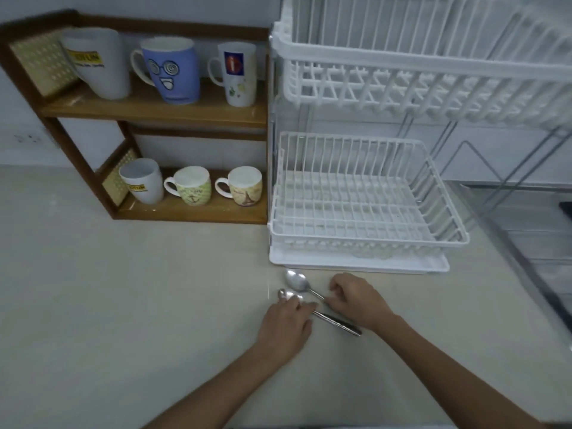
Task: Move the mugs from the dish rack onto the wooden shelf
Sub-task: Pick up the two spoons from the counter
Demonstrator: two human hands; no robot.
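Observation:
The wooden shelf [154,114] stands at the back left with mugs on both levels. On top are a tall white mug [99,61], a blue face mug [170,71] and a white logo mug [236,74]. Below are a white mug [142,181], a green patterned mug [192,185] and a beige tower mug [244,185]. The white two-tier dish rack [365,212] to the right holds no mugs. In front of it, my left hand [286,323] rests on one metal spoon [291,295], and my right hand [356,300] pinches the handle of another spoon [296,280].
A light countertop [108,305] spreads in front of the shelf and rack. A white drip tray [356,263] sits under the rack. A metal wire stand [483,159] and a steel sink area [532,243] lie to the right.

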